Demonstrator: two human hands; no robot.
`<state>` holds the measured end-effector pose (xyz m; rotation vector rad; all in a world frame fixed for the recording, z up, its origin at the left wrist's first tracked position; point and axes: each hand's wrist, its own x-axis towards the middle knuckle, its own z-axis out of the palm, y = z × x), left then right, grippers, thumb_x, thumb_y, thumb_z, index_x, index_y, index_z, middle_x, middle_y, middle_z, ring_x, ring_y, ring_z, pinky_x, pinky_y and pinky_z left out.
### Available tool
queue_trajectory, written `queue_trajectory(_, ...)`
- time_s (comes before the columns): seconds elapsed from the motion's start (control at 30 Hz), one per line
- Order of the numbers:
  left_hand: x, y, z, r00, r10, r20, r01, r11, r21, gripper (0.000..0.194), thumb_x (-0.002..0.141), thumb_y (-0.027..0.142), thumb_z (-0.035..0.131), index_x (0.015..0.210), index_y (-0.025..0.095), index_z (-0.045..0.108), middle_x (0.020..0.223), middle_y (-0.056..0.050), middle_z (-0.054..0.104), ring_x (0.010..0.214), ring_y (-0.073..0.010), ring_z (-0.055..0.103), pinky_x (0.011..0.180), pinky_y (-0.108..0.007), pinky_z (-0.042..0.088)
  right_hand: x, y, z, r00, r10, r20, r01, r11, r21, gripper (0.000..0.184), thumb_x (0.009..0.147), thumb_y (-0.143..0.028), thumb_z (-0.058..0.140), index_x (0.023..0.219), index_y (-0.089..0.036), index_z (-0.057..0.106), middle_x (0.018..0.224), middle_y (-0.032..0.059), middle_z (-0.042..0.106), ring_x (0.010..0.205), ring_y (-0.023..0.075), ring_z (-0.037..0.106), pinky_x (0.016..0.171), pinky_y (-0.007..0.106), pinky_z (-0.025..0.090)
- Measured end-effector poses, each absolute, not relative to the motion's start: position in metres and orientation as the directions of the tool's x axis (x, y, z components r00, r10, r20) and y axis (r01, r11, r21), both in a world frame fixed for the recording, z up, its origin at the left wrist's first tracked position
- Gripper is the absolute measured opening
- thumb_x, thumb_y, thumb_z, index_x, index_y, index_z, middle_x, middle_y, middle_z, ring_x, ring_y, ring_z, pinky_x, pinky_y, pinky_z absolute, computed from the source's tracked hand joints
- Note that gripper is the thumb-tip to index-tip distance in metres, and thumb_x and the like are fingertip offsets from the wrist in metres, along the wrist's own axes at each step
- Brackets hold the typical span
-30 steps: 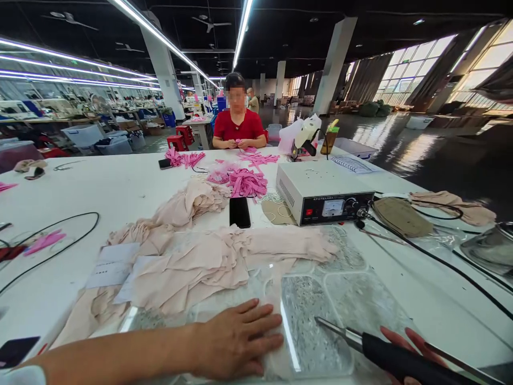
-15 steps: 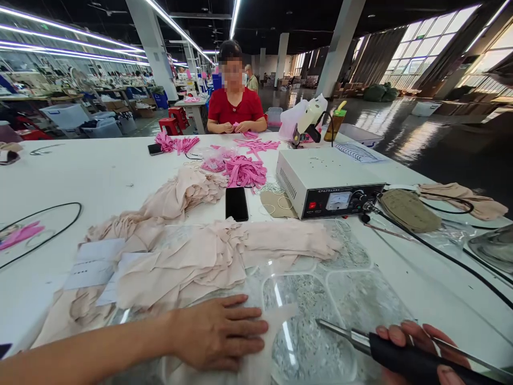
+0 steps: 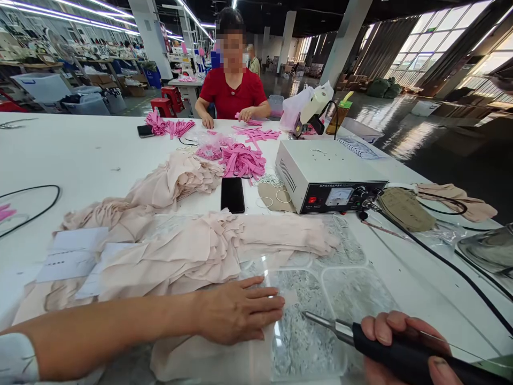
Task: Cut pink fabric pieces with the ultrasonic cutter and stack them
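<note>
My left hand [image 3: 244, 310] lies flat, fingers stretched out to the right, on a thin beige fabric piece [image 3: 216, 361]. The fabric is spread over a clear, marbled mat [image 3: 312, 342]. In my right hand [image 3: 409, 342] is a pen-shaped hand tool [image 3: 348, 332] with a black grip and a tapered metal tip. That tip sits over the mat, just right of my left fingertips; whether it touches is unclear. A thin metal strip [image 3: 460, 345] shows beside my right fingers. Beyond my left hand lies a heap of beige fabric pieces [image 3: 172, 256] with paper slips [image 3: 74, 254].
A control box [image 3: 332, 171] with a dial stands right of centre, its black cable [image 3: 436, 262] running right. A phone [image 3: 232, 195], pink strips [image 3: 243, 160] and another beige pile [image 3: 176, 179] lie behind the mat. Across the table [image 3: 76, 160] sits a person in red [image 3: 232, 91].
My left hand has slid right across the fabric, covering more of its edge. My right hand and the tool have shifted slightly left. The person opposite has moved their hands apart.
</note>
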<state>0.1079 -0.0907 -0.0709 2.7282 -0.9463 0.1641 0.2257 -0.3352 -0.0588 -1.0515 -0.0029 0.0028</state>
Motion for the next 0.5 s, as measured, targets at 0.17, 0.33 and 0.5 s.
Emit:
queue_trajectory(0.17, 0.105, -0.088, -0.073, 0.792, -0.595, 0.141, -0.609, -0.748, 0.264, 0.038, 0.102, 0.029, 0.037, 0.133, 0.010, 0.050, 0.141, -0.010, 0.048, 0.136, -0.0216, 0.038, 0.118, -0.042, 0.022, 0.222, -0.327, -0.055, 0.999, 0.017, 0.047, 0.031, 0.510, -0.860, 0.021, 0.067, -0.038, 0.063, 0.076, -0.020, 0.056, 0.070, -0.0017, 0.047, 0.056, 0.0113, 0.046, 0.049, 0.028, 0.045)
queue_trajectory(0.33, 0.106, -0.086, -0.069, 0.789, -0.605, 0.109, -0.605, -0.731, 0.316, 0.039, 0.102, 0.029, 0.035, 0.133, 0.008, 0.049, 0.142, -0.011, 0.046, 0.136, -0.0243, 0.037, 0.117, -0.045, 0.022, 0.220, -0.324, -0.055, 1.000, 0.017, 0.017, 0.006, 0.511, -0.860, 0.020, 0.067, -0.037, 0.063, 0.076, -0.020, 0.056, 0.071, -0.0016, 0.048, 0.057, 0.0110, 0.047, 0.051, 0.029, 0.045)
queue_trajectory(0.5, 0.107, -0.085, -0.068, 0.786, -0.599, 0.149, -0.610, -0.716, 0.339, 0.036, 0.102, 0.027, 0.036, 0.131, 0.011, 0.051, 0.139, -0.010, 0.050, 0.135, -0.0219, 0.039, 0.118, -0.042, 0.020, 0.217, -0.320, -0.050, 1.000, -0.016, 0.018, 0.024, 0.486, -0.874, 0.022, 0.066, -0.039, 0.064, 0.073, -0.021, 0.055, 0.069, -0.0019, 0.046, 0.056, 0.0114, 0.046, 0.050, 0.030, 0.045)
